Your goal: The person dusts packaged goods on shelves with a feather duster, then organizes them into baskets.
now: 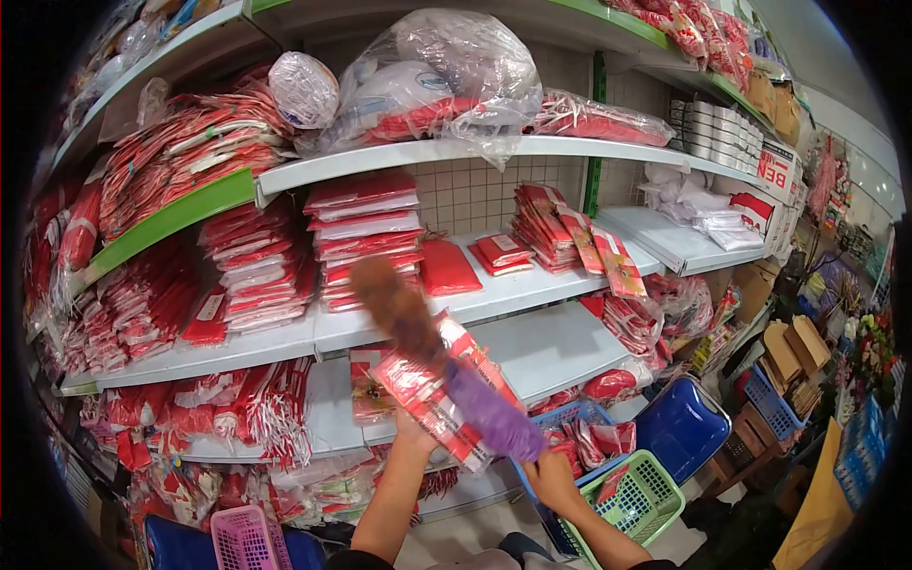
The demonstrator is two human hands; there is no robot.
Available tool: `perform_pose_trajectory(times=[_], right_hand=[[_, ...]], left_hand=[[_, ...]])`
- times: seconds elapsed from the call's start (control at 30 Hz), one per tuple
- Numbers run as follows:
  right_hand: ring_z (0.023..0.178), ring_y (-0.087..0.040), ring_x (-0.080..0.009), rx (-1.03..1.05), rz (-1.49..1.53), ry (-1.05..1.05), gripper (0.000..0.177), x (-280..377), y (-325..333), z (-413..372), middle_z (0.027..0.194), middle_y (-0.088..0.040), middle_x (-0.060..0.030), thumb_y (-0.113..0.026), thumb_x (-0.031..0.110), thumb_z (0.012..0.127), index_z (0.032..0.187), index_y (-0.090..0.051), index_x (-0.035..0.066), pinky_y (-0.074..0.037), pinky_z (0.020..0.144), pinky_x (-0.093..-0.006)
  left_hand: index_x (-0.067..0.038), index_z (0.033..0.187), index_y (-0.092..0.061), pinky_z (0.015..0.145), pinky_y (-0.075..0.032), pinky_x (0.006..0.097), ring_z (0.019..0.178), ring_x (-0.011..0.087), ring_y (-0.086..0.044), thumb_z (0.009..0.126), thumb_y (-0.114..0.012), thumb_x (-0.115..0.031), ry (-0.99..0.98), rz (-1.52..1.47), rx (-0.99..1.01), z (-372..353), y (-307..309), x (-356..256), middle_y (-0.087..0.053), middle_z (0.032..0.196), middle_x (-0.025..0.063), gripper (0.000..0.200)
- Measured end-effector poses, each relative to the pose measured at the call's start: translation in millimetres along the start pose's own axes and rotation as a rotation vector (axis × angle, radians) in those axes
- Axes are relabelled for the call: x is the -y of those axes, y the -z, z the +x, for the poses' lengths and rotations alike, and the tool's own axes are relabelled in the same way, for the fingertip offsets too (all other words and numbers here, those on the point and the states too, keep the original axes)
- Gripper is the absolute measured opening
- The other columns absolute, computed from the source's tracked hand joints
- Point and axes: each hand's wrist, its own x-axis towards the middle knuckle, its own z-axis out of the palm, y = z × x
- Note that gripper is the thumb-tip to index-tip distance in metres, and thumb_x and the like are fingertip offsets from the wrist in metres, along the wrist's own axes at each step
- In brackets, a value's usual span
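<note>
My left hand [415, 433] is closed on the lower left side of several flat red-and-white plastic packets [416, 391], held up in front of the shelves. A feather duster [492, 410], purple near its handle and brown at the far end, crosses over these packets and is smeared by motion. My right hand [551, 477] is wrapped round the handle end of the duster. Behind the packets, stacks of red and white packets [369, 233] stand on the middle shelf [560, 275].
Large plastic bags [446, 71] lie on the upper shelf. Bundles of red packets hang over the lower shelf edges. By my right hand stand a green basket [655, 503], a blue basket [589, 413] with red packets, and a blue stool [684, 423]. A pink basket [249, 541] is at the lower left.
</note>
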Motion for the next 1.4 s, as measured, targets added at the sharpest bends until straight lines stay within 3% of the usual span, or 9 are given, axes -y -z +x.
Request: perform_pose_trajectory(times=[0.17, 0.23, 0.37, 0.43, 0.57, 0.83, 1.1, 1.33, 1.4], right_hand=[[0.058, -0.054, -0.0447, 0.003, 0.071, 0.133, 0.037, -24.1, -15.7, 17.4, 0.060, -0.052, -0.0296, -0.055, 0.021, 0.080, 0.059, -0.055, -0.009, -0.044, 0.055, -0.0481], [0.059, -0.055, -0.0443, 0.060, -0.088, 0.191, 0.035, -18.2, 10.0, 27.0, 0.060, -0.053, -0.0290, -0.055, 0.020, 0.080, 0.061, -0.055, -0.009, -0.044, 0.055, -0.0475], [0.062, -0.054, -0.0436, -0.024, -0.103, 0.029, 0.029, -30.2, 38.9, 86.9, 0.064, -0.053, -0.0289, -0.055, 0.019, 0.082, 0.072, -0.056, -0.008, -0.041, 0.055, -0.0450], [0.053, -0.054, -0.0357, -0.202, 0.189, 0.142, 0.033, -22.9, 53.2, 128.6, 0.056, -0.052, -0.0239, -0.054, 0.022, 0.084, 0.069, -0.053, -0.008, -0.040, 0.051, -0.0412], [0.047, -0.039, -0.0106, 0.209, 0.696, -0.051, 0.018, -37.7, 60.9, 217.1, 0.058, -0.041, 0.0000, -0.052, 0.017, 0.086, 0.091, -0.049, 0.000, -0.036, 0.044, -0.0266], [0.059, -0.046, -0.0117, 0.483, 1.084, -0.155, 0.028, -13.1, 59.7, 297.9, 0.077, -0.045, -0.0039, -0.052, 0.015, 0.087, 0.111, -0.043, 0.006, -0.038, 0.046, -0.0257], [0.069, -0.050, -0.0122, -0.045, 1.192, -0.088, 0.031, -74.1, 21.7, 240.0, 0.081, -0.052, -0.0020, -0.039, 0.036, 0.092, 0.095, -0.055, 0.010, -0.041, 0.060, -0.0257], [0.097, -0.051, -0.0195, 0.503, 0.671, 0.146, 0.053, -65.4, -35.3, 119.5, 0.115, -0.045, -0.0113, -0.055, 0.019, 0.085, 0.131, -0.030, 0.007, -0.045, 0.079, -0.0337], [0.107, -0.049, -0.0238, 0.548, 0.598, 0.176, 0.068, -66.5, -44.9, 107.7, 0.129, -0.037, -0.0138, -0.057, 0.011, 0.082, 0.137, -0.018, 0.008, -0.043, 0.088, -0.0362]], left_hand=[[-0.004, 0.128, -0.037, 0.095, -0.037, 0.0497, 0.115, 0.0340, -0.044, 0.086, -0.034, -0.055, 0.043, -0.263, 0.067, 23.5, 34.5, 10.2, -0.043, 0.127, 0.0197, 0.067], [-0.005, 0.111, -0.051, 0.087, -0.045, 0.0406, 0.099, 0.0252, -0.056, 0.084, -0.042, -0.055, -0.076, -0.065, -0.360, 32.4, 96.8, 8.5, -0.056, 0.112, 0.0135, 0.057], [-0.003, 0.121, -0.045, 0.092, -0.042, 0.0437, 0.107, 0.0293, -0.052, 0.088, -0.033, -0.053, -0.061, -0.114, 0.136, 53.9, 52.4, 14.4, -0.052, 0.118, 0.0159, 0.061], [-0.002, 0.124, -0.043, 0.092, -0.042, 0.0442, 0.109, 0.0314, -0.050, 0.087, -0.032, -0.054, -0.138, 0.117, -0.147, 53.9, 16.7, 22.1, -0.049, 0.122, 0.0175, 0.064], [-0.001, 0.127, -0.038, 0.094, -0.039, 0.0465, 0.113, 0.0336, -0.047, 0.086, -0.031, -0.056, -0.129, 0.070, -0.076, 58.9, 10.0, 32.3, -0.045, 0.127, 0.0188, 0.069], [-0.001, 0.129, -0.037, 0.095, -0.039, 0.0475, 0.114, 0.0337, -0.046, 0.083, -0.032, -0.061, -0.131, 0.066, -0.173, 53.5, 30.7, 53.4, -0.043, 0.128, 0.0193, 0.075], [-0.006, 0.121, -0.046, 0.087, -0.045, 0.0433, 0.102, 0.0273, -0.055, 0.082, -0.032, -0.065, -0.072, 0.100, -0.280, 49.8, 62.9, 56.0, -0.054, 0.116, 0.0128, 0.072], [-0.013, 0.125, -0.041, 0.085, -0.042, 0.0459, 0.098, 0.0268, -0.053, 0.080, -0.033, -0.069, -0.231, 0.301, -0.723, 52.0, 97.2, 94.3, -0.052, 0.113, 0.0089, 0.072], [-0.012, 0.126, -0.040, 0.085, -0.041, 0.0456, 0.101, 0.0264, -0.050, 0.079, -0.034, -0.068, 0.020, 0.364, -0.842, 45.5, 75.3, 99.1, -0.050, 0.115, 0.0083, 0.074]])
